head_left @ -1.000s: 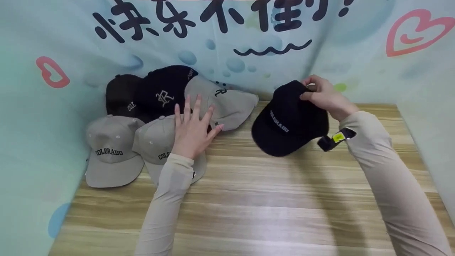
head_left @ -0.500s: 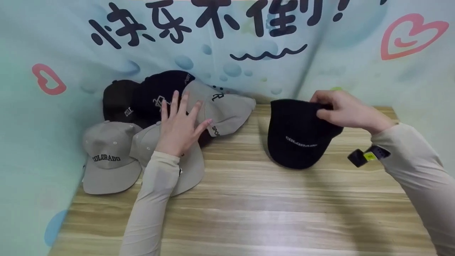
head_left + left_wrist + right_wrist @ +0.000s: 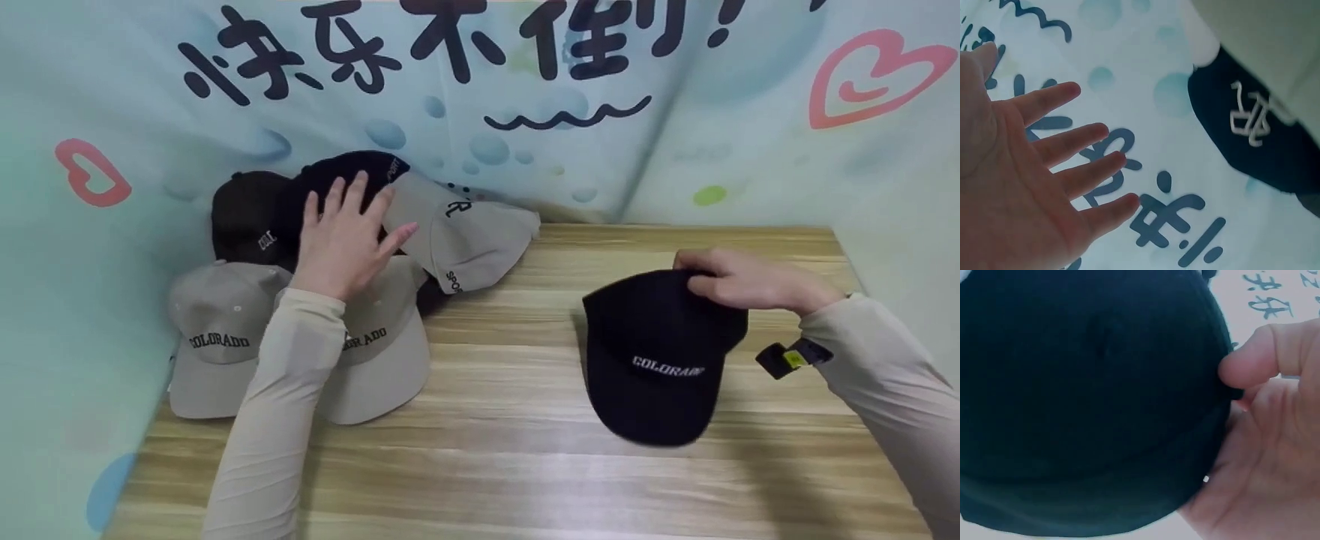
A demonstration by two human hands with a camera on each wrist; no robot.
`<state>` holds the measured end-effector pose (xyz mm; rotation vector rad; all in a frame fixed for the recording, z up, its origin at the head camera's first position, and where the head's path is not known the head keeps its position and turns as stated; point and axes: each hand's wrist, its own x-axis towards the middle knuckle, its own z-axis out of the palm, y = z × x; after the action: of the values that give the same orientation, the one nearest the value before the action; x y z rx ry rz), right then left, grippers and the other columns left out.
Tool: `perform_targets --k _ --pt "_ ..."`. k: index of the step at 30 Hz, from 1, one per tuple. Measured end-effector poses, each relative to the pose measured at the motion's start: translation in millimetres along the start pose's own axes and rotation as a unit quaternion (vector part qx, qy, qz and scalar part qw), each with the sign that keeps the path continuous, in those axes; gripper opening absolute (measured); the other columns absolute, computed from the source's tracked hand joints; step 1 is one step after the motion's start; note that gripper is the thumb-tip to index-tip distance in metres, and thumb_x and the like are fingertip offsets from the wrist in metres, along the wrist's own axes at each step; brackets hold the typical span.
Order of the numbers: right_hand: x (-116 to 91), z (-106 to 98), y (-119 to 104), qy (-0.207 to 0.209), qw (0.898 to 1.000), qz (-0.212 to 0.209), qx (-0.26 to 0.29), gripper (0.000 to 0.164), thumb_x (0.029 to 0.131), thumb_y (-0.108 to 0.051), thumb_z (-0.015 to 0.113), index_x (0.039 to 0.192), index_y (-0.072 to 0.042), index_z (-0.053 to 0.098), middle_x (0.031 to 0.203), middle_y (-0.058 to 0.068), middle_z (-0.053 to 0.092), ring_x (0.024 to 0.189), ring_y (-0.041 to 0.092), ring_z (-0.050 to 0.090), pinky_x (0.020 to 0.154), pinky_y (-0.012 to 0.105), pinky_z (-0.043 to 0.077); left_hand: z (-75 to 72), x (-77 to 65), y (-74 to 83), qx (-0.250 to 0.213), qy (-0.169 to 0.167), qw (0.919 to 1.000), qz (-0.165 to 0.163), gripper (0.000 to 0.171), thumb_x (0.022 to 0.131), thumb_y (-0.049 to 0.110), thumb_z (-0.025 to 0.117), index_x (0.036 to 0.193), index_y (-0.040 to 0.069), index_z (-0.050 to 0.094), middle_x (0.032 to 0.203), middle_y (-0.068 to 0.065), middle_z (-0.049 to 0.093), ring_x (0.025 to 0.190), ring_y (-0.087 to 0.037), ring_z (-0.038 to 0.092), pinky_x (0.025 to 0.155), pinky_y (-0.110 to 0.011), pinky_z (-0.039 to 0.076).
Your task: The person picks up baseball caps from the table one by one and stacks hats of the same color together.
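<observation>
A black baseball cap (image 3: 660,352) with white COLORADO lettering hangs brim down over the table's right side. My right hand (image 3: 757,279) pinches it near the crown; the right wrist view shows the thumb pressed on the edge of the dark cap (image 3: 1095,394). My left hand (image 3: 341,240), fingers spread and straight, is over the cap group at the left. In the head view it overlaps a navy cap (image 3: 307,206) and a grey COLORADO cap (image 3: 382,375). The left wrist view shows that palm bare, with the navy cap's white emblem (image 3: 1249,115) off to the side.
Another grey COLORADO cap (image 3: 217,330) sits at the far left, with a dark brown cap (image 3: 244,214) behind. A light grey cap (image 3: 480,240) leans by the back curtain (image 3: 480,97). Printed cloth encloses the wood-grain table (image 3: 510,435) on three sides.
My right hand has brought the black cap forward and to the right, turning its lettering more toward me. My left hand has drifted left across the caps, uncovering more of the grey one.
</observation>
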<state>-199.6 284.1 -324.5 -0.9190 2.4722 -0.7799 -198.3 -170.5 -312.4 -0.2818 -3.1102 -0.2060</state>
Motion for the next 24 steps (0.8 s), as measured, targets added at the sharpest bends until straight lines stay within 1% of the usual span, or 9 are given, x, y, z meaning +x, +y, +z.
perform_targets --k 3,6,9,13,16,18,20,22,24 --pt "1 6 13 0.005 1.0 0.02 -0.016 0.018 0.092 0.002 0.048 0.098 -0.008 0.061 0.084 0.0 0.056 0.073 0.014 0.052 0.067 0.03 0.042 -11.2 5.2 -11.5 -0.02 -0.014 0.9997 -0.009 0.073 0.099 0.06 0.031 0.153 0.012 0.027 0.156 -0.023 0.018 0.141 -0.044 0.012 0.109 -0.061 0.004" --pt "1 10 23 0.011 0.999 0.022 -0.029 0.022 0.092 0.002 0.05 0.107 -0.008 0.063 0.095 0.001 0.061 0.081 0.016 0.054 0.073 0.032 0.043 -21.6 10.5 -24.9 -0.044 -0.028 0.9985 -0.018 0.074 0.099 0.06 0.028 0.152 0.009 0.029 0.153 -0.025 0.024 0.139 -0.046 0.018 0.108 -0.064 0.008" --pt "2 15 29 0.03 0.999 0.004 -0.034 0.027 0.092 0.003 0.051 0.114 -0.007 0.064 0.103 0.003 0.063 0.087 0.018 0.055 0.077 0.034 0.044 -28.1 15.5 -38.2 -0.053 -0.043 0.9973 -0.025 0.076 0.099 0.062 0.025 0.15 0.006 0.032 0.15 -0.027 0.029 0.135 -0.048 0.026 0.106 -0.065 0.015" --pt "0 25 36 0.063 0.997 -0.028 -0.033 0.031 0.092 0.004 0.051 0.119 -0.006 0.062 0.11 0.005 0.065 0.093 0.017 0.056 0.081 0.028 0.043 -31.1 26.4 -51.7 -0.06 -0.074 0.9948 -0.034 0.079 0.099 0.062 0.023 0.15 0.003 0.03 0.148 -0.03 0.029 0.133 -0.051 0.028 0.103 -0.066 0.021" --pt "0 30 38 0.079 0.996 -0.047 -0.02 0.034 0.093 0.005 0.05 0.124 -0.006 0.06 0.112 0.006 0.065 0.096 0.017 0.058 0.082 0.021 0.041 -27.7 36.2 -62.0 -0.084 -0.1 0.9906 -0.039 0.079 0.099 0.061 0.024 0.15 0.0 0.028 0.149 -0.032 0.025 0.135 -0.05 0.023 0.104 -0.065 0.02" --pt "-1 32 37 0.086 0.995 -0.057 -0.008 0.037 0.093 0.006 0.049 0.128 -0.005 0.057 0.116 0.009 0.064 0.102 0.021 0.058 0.084 0.017 0.039 -21.7 42.1 -70.1 -0.103 -0.119 0.9868 -0.038 0.079 0.1 0.059 0.024 0.15 -0.002 0.024 0.15 -0.034 0.02 0.137 -0.05 0.018 0.106 -0.063 0.016" --pt "-5 34 34 0.097 0.994 -0.059 -0.004 0.04 0.094 0.005 0.049 0.133 -0.005 0.053 0.122 0.011 0.062 0.111 0.026 0.056 0.089 0.014 0.036 -14.3 46.8 -78.2 -0.125 -0.131 0.9827 -0.042 0.08 0.1 0.058 0.025 0.152 -0.002 0.017 0.151 -0.035 0.012 0.137 -0.051 0.013 0.107 -0.063 0.013" --pt "-10 36 30 0.111 0.992 -0.058 -0.014 0.044 0.094 0.005 0.051 0.137 -0.005 0.049 0.129 0.013 0.057 0.119 0.03 0.051 0.094 0.012 0.031 -8.0 50.5 -85.5 -0.139 -0.136 0.9799 -0.046 0.08 0.101 0.057 0.026 0.152 -0.002 0.011 0.152 -0.036 0.005 0.137 -0.054 0.009 0.108 -0.062 0.011" --pt "-15 40 26 0.133 0.989 -0.056 -0.039 0.048 0.093 0.005 0.053 0.139 -0.006 0.047 0.132 0.013 0.054 0.122 0.031 0.048 0.095 0.013 0.03 -4.1 54.1 -91.9 -0.145 -0.133 0.979 -0.053 0.081 0.101 0.056 0.027 0.153 -0.002 0.004 0.151 -0.037 0.001 0.136 -0.056 0.007 0.108 -0.063 0.011"
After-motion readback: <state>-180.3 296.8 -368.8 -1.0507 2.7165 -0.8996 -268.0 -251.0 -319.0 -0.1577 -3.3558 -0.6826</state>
